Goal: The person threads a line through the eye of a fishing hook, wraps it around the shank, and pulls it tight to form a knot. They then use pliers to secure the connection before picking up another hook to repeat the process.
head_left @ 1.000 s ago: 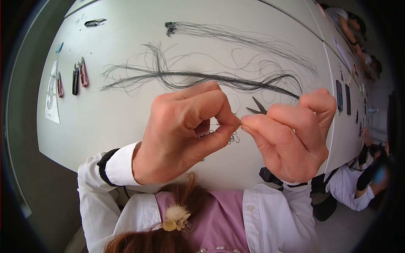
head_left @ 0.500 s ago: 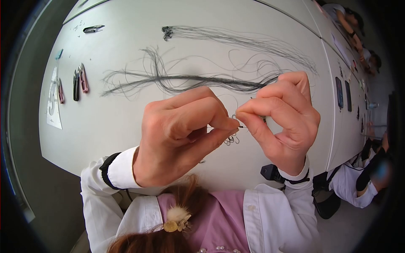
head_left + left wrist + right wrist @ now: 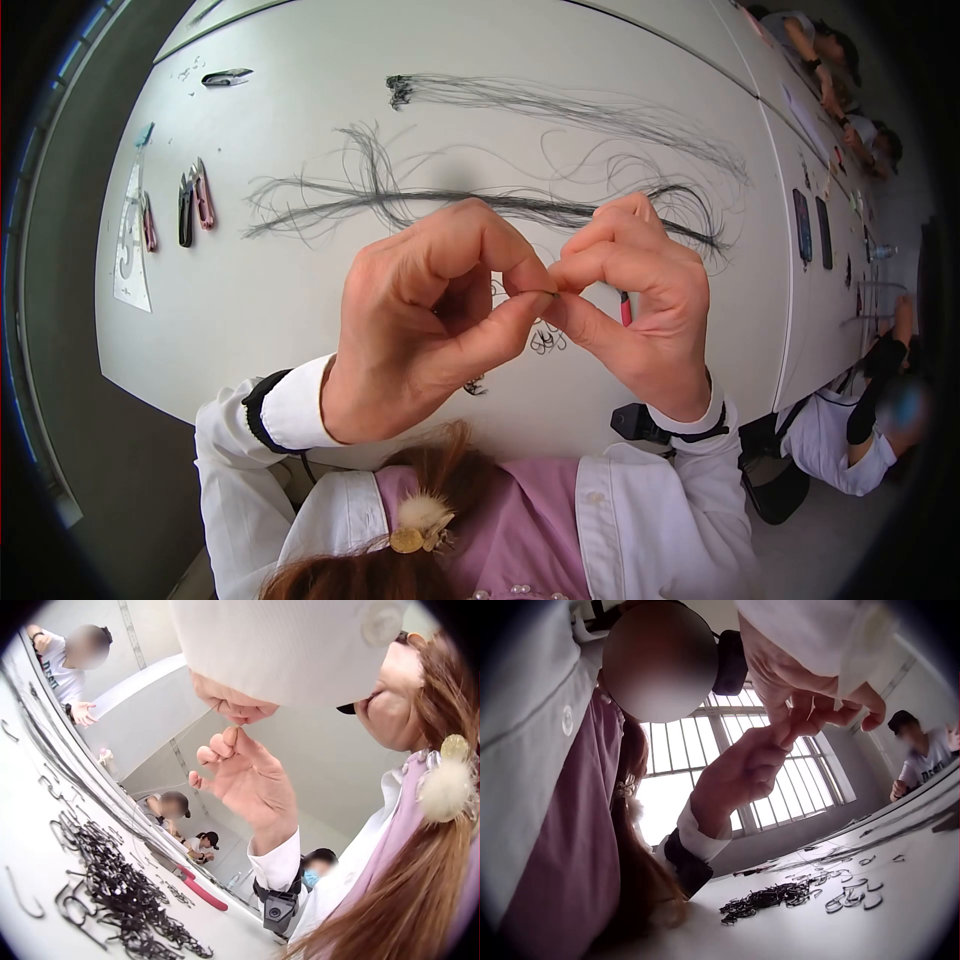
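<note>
Over the middle of the white table, my left hand (image 3: 420,310) pinches a thin dark fishing line (image 3: 528,292) between thumb and forefinger. Thumb and forefinger of my right hand (image 3: 640,300) meet the left fingertips and pinch the line there; the fingertips hide most of what lies between them. A dark pile of fishing hooks (image 3: 120,892) lies beneath the hands in the left wrist view, with several loose hooks (image 3: 855,896) beside it in the right wrist view. Partly covered by my right hand lie scissors with a red handle (image 3: 202,891).
Behind the hands stretches a long bundle of dark line (image 3: 520,205). Farther back, lines end in a hook cluster (image 3: 398,92). Thread snips (image 3: 227,77), black-handled and pink-handled cutters (image 3: 203,195) and a clear ruler (image 3: 130,240) lie left. Other people sit at the right.
My right hand has moved left and inward, parting briefly from the left fingertips, then meeting them again. The left hand has turned slightly, showing more line across its fingers.
</note>
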`<action>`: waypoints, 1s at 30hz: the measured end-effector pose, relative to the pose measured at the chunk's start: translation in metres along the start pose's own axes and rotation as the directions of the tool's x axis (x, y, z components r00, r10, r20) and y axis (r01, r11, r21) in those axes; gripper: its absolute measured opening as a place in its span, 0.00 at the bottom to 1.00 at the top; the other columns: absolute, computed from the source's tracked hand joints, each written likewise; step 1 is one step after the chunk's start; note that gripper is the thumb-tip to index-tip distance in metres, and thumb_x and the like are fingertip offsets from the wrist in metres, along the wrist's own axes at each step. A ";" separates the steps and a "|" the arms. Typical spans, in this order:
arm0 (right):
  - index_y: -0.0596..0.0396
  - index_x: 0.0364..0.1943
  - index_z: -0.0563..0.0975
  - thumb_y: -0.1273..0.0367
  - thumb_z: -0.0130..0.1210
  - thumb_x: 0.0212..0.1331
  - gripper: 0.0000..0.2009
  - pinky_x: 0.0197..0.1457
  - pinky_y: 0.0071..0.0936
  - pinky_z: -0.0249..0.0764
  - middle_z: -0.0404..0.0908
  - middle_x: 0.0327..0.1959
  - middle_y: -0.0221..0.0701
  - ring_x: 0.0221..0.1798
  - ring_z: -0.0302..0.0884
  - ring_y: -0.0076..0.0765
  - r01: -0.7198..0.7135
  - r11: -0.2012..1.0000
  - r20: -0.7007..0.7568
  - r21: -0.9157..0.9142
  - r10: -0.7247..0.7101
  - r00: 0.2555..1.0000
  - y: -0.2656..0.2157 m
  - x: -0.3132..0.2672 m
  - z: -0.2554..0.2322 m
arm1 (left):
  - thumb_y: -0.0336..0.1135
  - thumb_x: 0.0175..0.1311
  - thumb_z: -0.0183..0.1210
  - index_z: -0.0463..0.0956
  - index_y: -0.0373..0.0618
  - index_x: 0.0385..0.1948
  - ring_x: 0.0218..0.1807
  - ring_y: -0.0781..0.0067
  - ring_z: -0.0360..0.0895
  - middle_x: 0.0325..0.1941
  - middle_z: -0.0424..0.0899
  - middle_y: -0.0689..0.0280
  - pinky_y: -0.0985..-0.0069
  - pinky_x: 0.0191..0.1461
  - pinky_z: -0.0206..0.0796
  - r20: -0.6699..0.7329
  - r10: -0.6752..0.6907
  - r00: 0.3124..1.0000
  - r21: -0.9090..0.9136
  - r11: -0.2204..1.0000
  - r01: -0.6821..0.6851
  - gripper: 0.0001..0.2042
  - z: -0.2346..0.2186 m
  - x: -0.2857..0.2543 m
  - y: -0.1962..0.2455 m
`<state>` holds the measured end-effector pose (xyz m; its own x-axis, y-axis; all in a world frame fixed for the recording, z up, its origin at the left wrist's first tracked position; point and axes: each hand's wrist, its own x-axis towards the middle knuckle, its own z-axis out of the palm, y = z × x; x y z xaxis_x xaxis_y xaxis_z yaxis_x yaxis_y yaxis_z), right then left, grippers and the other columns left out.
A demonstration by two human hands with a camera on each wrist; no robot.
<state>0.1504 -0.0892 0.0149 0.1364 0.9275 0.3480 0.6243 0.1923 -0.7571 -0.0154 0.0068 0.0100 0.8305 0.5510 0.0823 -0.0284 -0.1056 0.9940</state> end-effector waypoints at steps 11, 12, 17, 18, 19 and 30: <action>0.57 0.29 0.80 0.75 0.61 0.35 0.11 0.41 0.27 0.61 0.73 0.29 0.31 0.35 0.64 0.34 0.111 0.983 -0.113 -0.147 -0.128 0.985 -0.009 -0.001 -0.006 | 0.18 0.56 0.55 0.72 0.37 0.30 0.31 0.85 0.64 0.32 0.72 0.67 0.86 0.32 0.55 -0.086 0.080 0.993 0.059 0.995 -0.075 0.04 0.003 -0.001 -0.003; 0.56 0.27 0.80 0.76 0.62 0.34 0.10 0.40 0.29 0.61 0.73 0.27 0.30 0.35 0.64 0.35 0.148 0.963 -0.130 -0.228 -0.180 0.975 -0.008 -0.001 -0.003 | 0.18 0.55 0.55 0.72 0.37 0.30 0.31 0.85 0.64 0.32 0.72 0.67 0.86 0.32 0.55 -0.089 0.068 0.994 0.053 0.997 -0.064 0.04 0.003 -0.001 -0.002; 0.55 0.24 0.80 0.78 0.62 0.31 0.10 0.40 0.30 0.60 0.72 0.24 0.29 0.33 0.62 0.35 0.162 0.946 -0.200 -0.282 -0.223 0.954 -0.007 -0.003 0.002 | 0.18 0.55 0.56 0.72 0.37 0.29 0.29 0.86 0.64 0.32 0.72 0.68 0.87 0.31 0.54 -0.111 0.063 0.992 0.034 0.998 -0.059 0.04 0.008 -0.001 0.000; 0.55 0.24 0.80 0.78 0.62 0.31 0.10 0.40 0.31 0.60 0.72 0.24 0.29 0.32 0.62 0.34 0.167 0.941 -0.206 -0.293 -0.232 0.951 -0.008 -0.004 0.003 | 0.18 0.54 0.56 0.72 0.38 0.28 0.29 0.86 0.63 0.31 0.72 0.68 0.87 0.30 0.54 -0.119 0.062 0.991 0.037 0.998 -0.058 0.05 0.008 -0.001 0.000; 0.55 0.24 0.80 0.78 0.62 0.31 0.10 0.40 0.31 0.60 0.72 0.24 0.29 0.32 0.62 0.34 0.167 0.941 -0.205 -0.294 -0.233 0.951 -0.008 -0.004 0.003 | 0.18 0.53 0.56 0.72 0.38 0.28 0.28 0.86 0.62 0.31 0.72 0.68 0.87 0.29 0.53 -0.126 0.061 0.990 0.040 0.998 -0.057 0.05 0.009 -0.001 0.000; 0.54 0.21 0.77 0.79 0.60 0.27 0.10 0.40 0.31 0.60 0.71 0.20 0.27 0.29 0.62 0.33 0.194 0.917 -0.207 -0.350 -0.277 0.938 -0.007 -0.003 0.004 | 0.18 0.52 0.57 0.73 0.38 0.27 0.27 0.88 0.62 0.32 0.73 0.68 0.87 0.28 0.53 -0.089 0.050 0.995 0.046 0.998 -0.046 0.05 0.008 -0.002 0.002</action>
<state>0.1426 -0.0915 0.0165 0.1142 0.7507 0.6507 0.8676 0.2437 -0.4334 -0.0127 -0.0015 0.0115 0.7753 0.6164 0.1377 -0.0407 -0.1689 0.9848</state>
